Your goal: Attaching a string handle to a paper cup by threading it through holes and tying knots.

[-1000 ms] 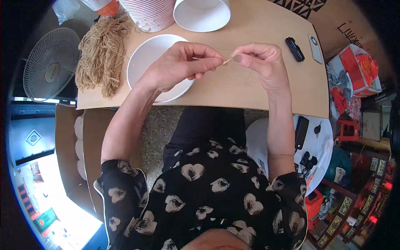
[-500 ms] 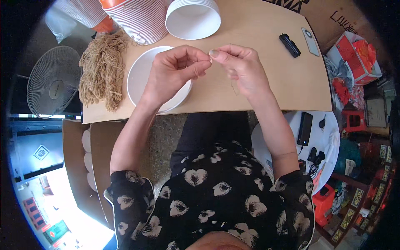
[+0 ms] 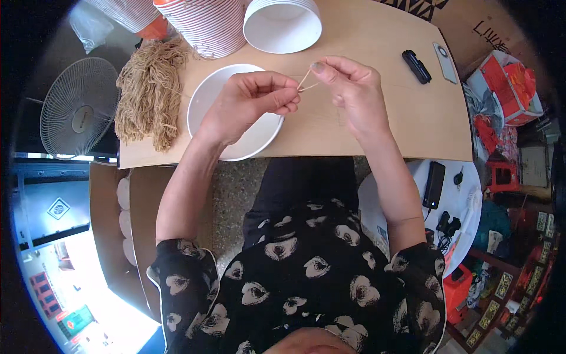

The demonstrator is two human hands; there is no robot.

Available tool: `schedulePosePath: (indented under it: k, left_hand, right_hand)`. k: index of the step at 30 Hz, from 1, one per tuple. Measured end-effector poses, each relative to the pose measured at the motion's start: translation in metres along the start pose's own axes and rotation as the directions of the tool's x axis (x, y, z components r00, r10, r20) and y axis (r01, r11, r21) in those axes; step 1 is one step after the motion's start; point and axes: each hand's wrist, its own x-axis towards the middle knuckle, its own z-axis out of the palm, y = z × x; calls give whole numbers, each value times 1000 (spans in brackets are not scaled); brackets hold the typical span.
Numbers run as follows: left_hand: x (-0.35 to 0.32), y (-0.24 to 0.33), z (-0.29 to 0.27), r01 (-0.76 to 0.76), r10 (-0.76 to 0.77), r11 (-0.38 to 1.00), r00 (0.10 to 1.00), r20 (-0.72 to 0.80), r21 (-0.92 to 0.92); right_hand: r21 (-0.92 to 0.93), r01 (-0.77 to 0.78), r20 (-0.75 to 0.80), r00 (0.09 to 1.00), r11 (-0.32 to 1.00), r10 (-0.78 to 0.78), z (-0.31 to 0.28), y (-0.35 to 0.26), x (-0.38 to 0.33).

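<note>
A thin tan string (image 3: 306, 76) stretches between my two hands above the table. My left hand (image 3: 247, 106) pinches it between thumb and forefinger, over the right part of a white bowl (image 3: 262, 133). My right hand (image 3: 354, 88) holds the other part of the string under its thumb, a short way to the right. The string forms a small narrow loop there; whether it is knotted is too small to tell. Left of the bowl lies a thick bundle of tan strings (image 3: 150, 94), partly hanging toward the table's near edge.
Stacked bowls (image 3: 200, 26) and a nested set of white bowls (image 3: 283, 26) stand at the back. A black folded object (image 3: 417, 66) and a phone-like device (image 3: 445, 62) lie at the right. A fan (image 3: 79, 112) is at the left, and an open carton (image 3: 156, 230) is below the table edge.
My right hand has drawn slightly away from my left, and the string between them now shows as a taut loop. The whole view has shifted slightly.
</note>
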Motion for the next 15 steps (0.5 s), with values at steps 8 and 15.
schedulePosePath:
  k: [8, 15]
  left_hand:
    - [2, -6, 1, -125, 126, 991, 992, -14, 40]
    - [4, -7, 8, -229, 231, 973, 961, -151, 30]
  right_hand:
    - [264, -281, 171, 955, 922, 242, -1, 12, 2]
    - [272, -333, 133, 942, 903, 308, 8, 13, -4]
